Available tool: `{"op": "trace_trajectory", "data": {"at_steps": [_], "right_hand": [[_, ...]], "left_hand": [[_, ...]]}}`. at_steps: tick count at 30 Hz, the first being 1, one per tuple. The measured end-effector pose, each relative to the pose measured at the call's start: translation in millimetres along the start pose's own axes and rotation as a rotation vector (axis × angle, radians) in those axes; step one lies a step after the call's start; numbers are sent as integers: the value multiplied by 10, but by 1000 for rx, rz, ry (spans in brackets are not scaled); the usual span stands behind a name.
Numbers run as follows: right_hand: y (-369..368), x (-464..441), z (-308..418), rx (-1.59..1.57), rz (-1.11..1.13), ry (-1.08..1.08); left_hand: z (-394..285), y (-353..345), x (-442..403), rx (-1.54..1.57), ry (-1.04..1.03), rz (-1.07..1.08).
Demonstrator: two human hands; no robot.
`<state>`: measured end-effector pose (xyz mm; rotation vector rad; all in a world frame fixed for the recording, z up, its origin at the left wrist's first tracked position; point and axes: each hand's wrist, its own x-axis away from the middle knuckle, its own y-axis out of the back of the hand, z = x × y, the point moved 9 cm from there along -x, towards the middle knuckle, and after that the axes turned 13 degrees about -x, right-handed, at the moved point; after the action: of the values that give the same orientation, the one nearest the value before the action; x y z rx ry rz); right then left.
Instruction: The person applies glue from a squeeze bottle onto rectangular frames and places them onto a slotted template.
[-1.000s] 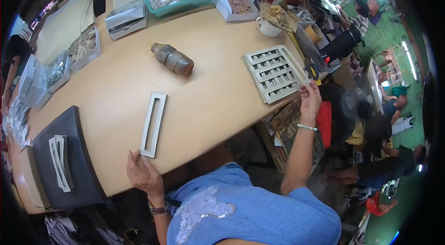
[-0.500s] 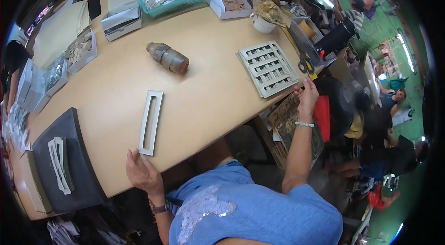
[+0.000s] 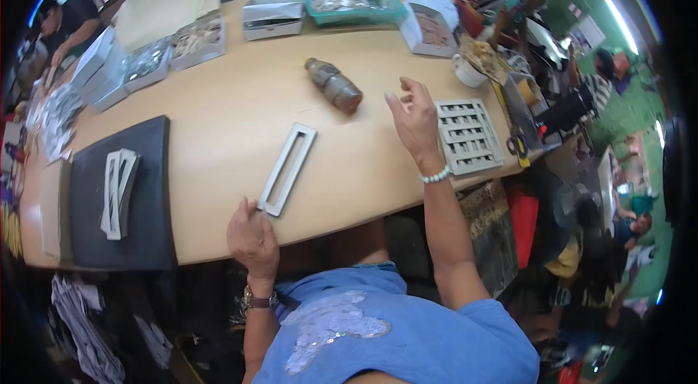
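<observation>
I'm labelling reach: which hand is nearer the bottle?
Right. The right hand is between the bottle and the stack of frames; the left hand is farther off, beside the near end of the loose frame.

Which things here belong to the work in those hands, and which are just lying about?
Likely part of the job:
slotted frame, by the left hand
stacked frames, by the right hand
similar frames on the black board
brown bottle, perhaps

Seemingly just lying about:
teal basket
scissors
white cup
</observation>
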<state>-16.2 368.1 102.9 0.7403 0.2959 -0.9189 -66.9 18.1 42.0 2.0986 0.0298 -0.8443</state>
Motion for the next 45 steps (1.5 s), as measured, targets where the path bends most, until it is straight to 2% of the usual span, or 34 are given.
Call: {"op": "trace_trajectory", "data": {"at_steps": [1,4,7,10,14,20,22,23,28,45], "right_hand": [[-194,-78,23,52,42,39],[-676,-195,-199,-23,191,-72],[-957,-169,-195,69,358,-135],[-1029,-146,-205,-47,333,-146],[-899,-79,-123,-423,188,-261],[-473,172,87,-1150,-73,-267],[-461,248,79,-1190,-55,-341],[-459,295,67,-1208,-50,-382],[-415,418,126,-865,-88,-261],[-497,332,29,-791,-94,-234]], "left_hand": [[8,-4,-8,7,2,6],[-2,9,-18,-15,-9,-6],[-1,3,-17,-16,-26,4],[-7,23,-46,7,-29,20],[-3,31,-61,33,-26,-15],[22,19,-67,14,10,7],[32,30,-70,13,9,2],[37,36,-68,22,8,4],[41,31,-63,25,3,-2],[35,32,-80,3,4,5]]}}
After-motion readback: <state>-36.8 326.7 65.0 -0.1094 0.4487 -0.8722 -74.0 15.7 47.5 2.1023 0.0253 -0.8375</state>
